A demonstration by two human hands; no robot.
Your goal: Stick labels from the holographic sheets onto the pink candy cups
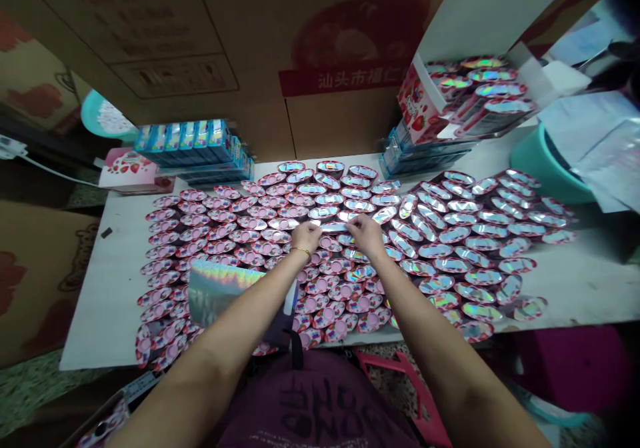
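My left hand (306,236) and my right hand (367,236) are close together over the middle of the table, fingers pinched. Between the fingertips lies a shiny silvery strip (334,227), at the top of one of the oval packs; whether it is stuck down I cannot tell. Rows of oval strawberry-print packs surround both hands. The left-hand packs (220,231) carry pink round pieces on top, while the right-hand packs (455,235) have silvery, rainbow-glinting tops. Beneath my left forearm is a shiny holographic sheet (225,295), partly hidden.
Blue boxes (185,145) are stacked at the back left beside a pink box (133,168). A strawberry-print carton (425,105) filled with packs stands back right. Large cardboard cartons (260,55) wall the back. A teal bucket (547,168) sits on the right, and a red stool (415,388) below the table.
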